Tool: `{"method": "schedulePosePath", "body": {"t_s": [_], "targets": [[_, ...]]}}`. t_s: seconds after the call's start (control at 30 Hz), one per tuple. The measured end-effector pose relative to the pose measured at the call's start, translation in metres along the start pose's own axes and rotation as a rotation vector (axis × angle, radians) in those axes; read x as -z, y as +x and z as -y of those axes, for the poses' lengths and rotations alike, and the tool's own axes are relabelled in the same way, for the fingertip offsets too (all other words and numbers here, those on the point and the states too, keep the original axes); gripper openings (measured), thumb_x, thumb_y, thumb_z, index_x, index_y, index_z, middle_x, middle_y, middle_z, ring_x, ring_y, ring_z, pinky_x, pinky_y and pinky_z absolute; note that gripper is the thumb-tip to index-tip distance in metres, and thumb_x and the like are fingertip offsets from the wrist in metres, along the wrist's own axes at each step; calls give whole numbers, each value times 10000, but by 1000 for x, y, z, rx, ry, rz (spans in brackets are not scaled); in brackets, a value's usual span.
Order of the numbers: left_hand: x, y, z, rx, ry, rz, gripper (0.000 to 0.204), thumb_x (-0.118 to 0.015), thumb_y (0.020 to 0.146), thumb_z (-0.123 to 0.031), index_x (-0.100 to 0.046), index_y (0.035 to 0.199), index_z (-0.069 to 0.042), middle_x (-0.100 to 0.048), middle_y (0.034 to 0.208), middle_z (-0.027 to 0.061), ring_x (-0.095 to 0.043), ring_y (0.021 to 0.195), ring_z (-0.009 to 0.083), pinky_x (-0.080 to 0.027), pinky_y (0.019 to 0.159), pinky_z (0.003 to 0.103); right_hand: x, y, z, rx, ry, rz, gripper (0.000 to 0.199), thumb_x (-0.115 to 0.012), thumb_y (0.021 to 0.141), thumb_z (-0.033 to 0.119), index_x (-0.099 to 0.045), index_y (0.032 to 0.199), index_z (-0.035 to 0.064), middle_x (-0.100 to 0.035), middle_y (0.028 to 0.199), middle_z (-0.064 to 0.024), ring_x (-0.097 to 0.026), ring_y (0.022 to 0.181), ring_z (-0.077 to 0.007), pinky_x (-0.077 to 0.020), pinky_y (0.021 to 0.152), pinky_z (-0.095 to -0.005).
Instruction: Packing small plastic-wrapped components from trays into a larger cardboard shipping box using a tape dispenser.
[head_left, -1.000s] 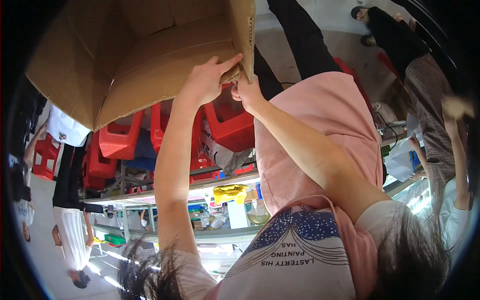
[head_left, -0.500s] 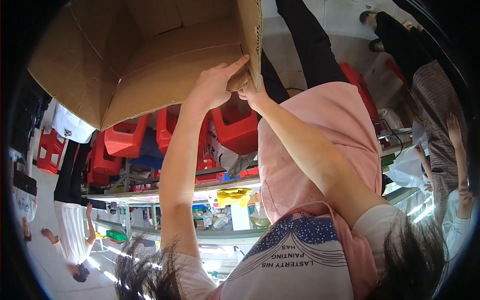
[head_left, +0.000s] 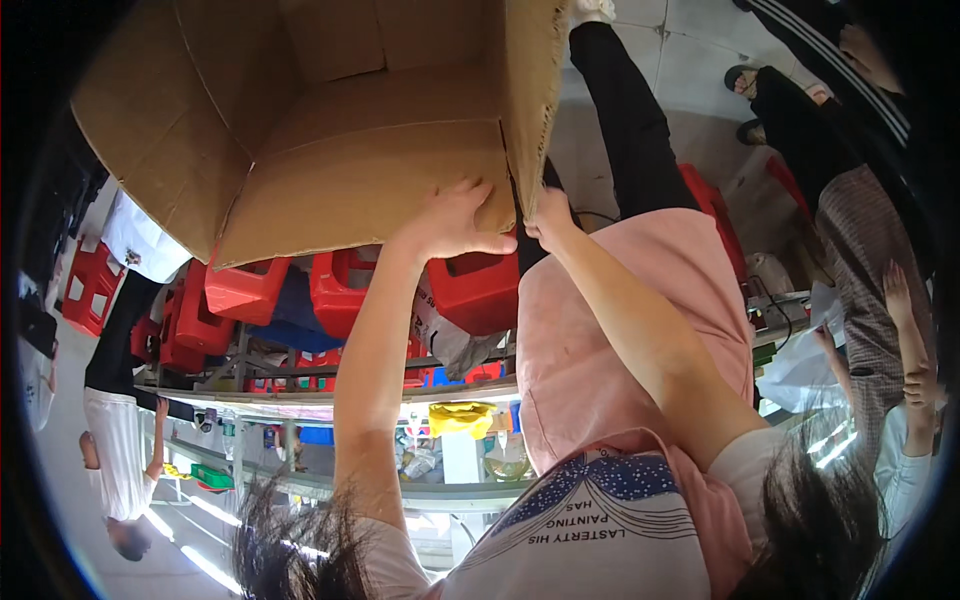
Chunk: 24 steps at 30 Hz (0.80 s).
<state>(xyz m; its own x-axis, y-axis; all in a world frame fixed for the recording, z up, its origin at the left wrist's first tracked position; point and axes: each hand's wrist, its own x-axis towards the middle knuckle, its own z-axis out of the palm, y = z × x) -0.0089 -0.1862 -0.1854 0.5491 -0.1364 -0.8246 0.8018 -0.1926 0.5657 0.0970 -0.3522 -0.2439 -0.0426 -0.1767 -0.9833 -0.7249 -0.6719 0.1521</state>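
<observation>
A large brown cardboard box (head_left: 350, 180) fills the upper part of the view, its inside and bent flaps facing me. My left hand (head_left: 455, 222) lies against the box's near flap, fingers loosely spread and thumb held apart toward the right. At the near right corner, my right hand (head_left: 550, 218) is closed on the lower edge of the right-hand flap (head_left: 530, 90). A narrow gap shows between the two flaps near my hands.
Red plastic stools (head_left: 340, 290) sit below the box, next to a grey bag (head_left: 455, 335). A shelf holds a yellow cloth (head_left: 460, 418). Other people stand at left (head_left: 120, 440) and right (head_left: 870, 220).
My left hand has gone from pointing at the corner to resting spread on the near flap. The flaps have parted at the corner, and my right hand has shifted slightly right and down.
</observation>
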Motion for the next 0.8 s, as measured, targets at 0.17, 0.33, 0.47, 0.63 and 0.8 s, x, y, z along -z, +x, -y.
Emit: {"method": "schedulePosePath", "body": {"t_s": [0.17,0.33,0.47,0.63,0.8], "targets": [[-15,45,-14,34,125,84,1036,-654,607,-566,-262,1349,42,-203,1423,231,-169,1329,366,-145,1070,503,33,-11,35,80,270,-249,312,-461,896,408,-418,760,131,-312,530,22,-286,351,-92,-187,317,-254],[-13,67,-67,112,-70,-8,824,-518,752,-281,-101,1375,61,-453,1239,279,-509,1098,365,-312,945,576,18,-45,103,977,-88,-325,356,-541,878,384,-463,844,38,-489,731,-55,-483,663,-144,-426,606,-310],[3,90,-104,-4,-468,-439,678,-455,815,-251,-152,1373,-13,-585,832,319,-582,793,452,-456,710,520,32,-61,156,1062,-79,-396,285,-596,850,257,-451,859,11,-503,786,-34,-466,742,-132,-410,680,-287],[65,108,-107,-328,-660,-980,465,-502,806,-230,-463,1215,-12,-584,1031,225,-546,950,395,-432,849,437,21,-93,226,1260,-431,-321,270,-663,776,118,-407,804,36,-449,731,5,-410,672,-70,-368,588,-210],[113,-14,-28,177,19,-1373,308,-547,755,-77,-588,1060,-90,-558,1101,116,-512,1046,301,-442,884,369,33,-79,353,1478,-544,-223,279,-686,754,152,-453,830,18,-469,695,-4,-436,664,-83,-389,589,-221]]}}
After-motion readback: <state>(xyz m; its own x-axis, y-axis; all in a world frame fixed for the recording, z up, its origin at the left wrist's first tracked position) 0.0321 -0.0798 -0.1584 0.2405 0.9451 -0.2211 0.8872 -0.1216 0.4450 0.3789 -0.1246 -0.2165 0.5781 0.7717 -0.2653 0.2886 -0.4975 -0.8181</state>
